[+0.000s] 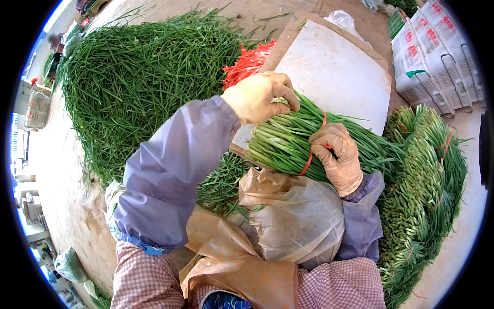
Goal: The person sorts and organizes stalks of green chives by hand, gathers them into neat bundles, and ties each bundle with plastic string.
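Observation:
A thick bunch of green chives [288,139] lies slantwise over the near edge of a white board [339,67], its pale cut ends to the left. A red tie [307,164] circles it. My right hand [337,157], in a tan glove, grips the bunch at the tie, fingers bent and thumb pressed in. My left hand [260,98], gloved in pale yellow, is at the upper edge of the stem ends. Its fingers are curled towards the thumb; what lies between them is not clear. Under the bunch, a translucent plastic cover [293,216] drapes my lap.
A large heap of loose chives [149,77] covers the floor to the left. Red ties [249,62] lie in a pile beside the board. Tied bunches [422,201] are stacked at right. White plastic crates [437,51] stand behind them. Someone [55,41] appears far left.

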{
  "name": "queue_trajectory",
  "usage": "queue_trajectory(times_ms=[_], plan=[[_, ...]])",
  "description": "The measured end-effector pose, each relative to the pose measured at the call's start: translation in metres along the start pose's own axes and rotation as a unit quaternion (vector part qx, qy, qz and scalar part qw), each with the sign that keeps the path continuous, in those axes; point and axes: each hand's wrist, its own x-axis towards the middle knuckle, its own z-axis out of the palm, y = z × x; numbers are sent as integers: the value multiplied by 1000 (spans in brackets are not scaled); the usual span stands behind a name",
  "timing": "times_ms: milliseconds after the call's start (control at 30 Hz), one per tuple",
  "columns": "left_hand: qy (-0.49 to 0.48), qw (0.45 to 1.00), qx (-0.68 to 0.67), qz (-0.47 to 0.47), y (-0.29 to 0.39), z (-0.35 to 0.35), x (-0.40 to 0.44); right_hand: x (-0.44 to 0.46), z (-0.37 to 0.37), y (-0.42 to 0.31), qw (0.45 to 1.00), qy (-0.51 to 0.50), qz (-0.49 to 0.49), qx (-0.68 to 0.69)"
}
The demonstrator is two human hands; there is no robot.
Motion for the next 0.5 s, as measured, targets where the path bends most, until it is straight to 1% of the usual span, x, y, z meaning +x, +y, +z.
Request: queue_trajectory(times_ms=[67, 167, 200, 300, 400, 500], plan=[[-68, 997, -7, -41, 3, -9, 6, 0, 0, 0, 1000, -2, 3, 1], [-130, 986, -2, -101, 9, -15, 15, 0, 1, 1, 1000, 2, 3, 0], [-134, 984, -5, -116, 11, -15, 17, 0, 1, 2, 1000, 1, 5, 1], [-127, 982, 0, -142, 11, -11, 20, 1, 1, 1, 1000, -3, 4, 7], [-89, 983, -10, -159, 16, -6, 13, -1, 0, 2, 1000, -2, 7, 13], [-47, 979, -149, -130, 4, -6, 2, -1, 2, 5, 1000, 10, -1, 18]])
